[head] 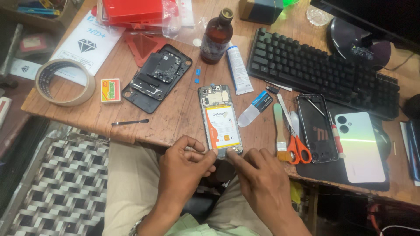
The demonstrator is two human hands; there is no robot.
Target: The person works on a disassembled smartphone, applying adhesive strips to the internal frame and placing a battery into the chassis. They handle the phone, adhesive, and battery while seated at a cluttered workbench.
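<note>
An opened phone (219, 118) lies face down near the wooden table's front edge (144, 135), its back cover off and its white-and-orange battery showing. My left hand (186, 168) pinches the phone's bottom left corner with thumb and forefinger. My right hand (258, 175) presses its thumb and forefinger on the bottom right corner. Both hands rest over the table edge, above my lap.
A removed black back cover (155, 78) lies left of the phone, a tape roll (64, 81) farther left. A brown bottle (216, 37), white tube (238, 70), keyboard (321, 72), brush (280, 131), orange scissors (297, 144), a dark phone shell (316, 126) and a pale green phone (361, 146) lie right.
</note>
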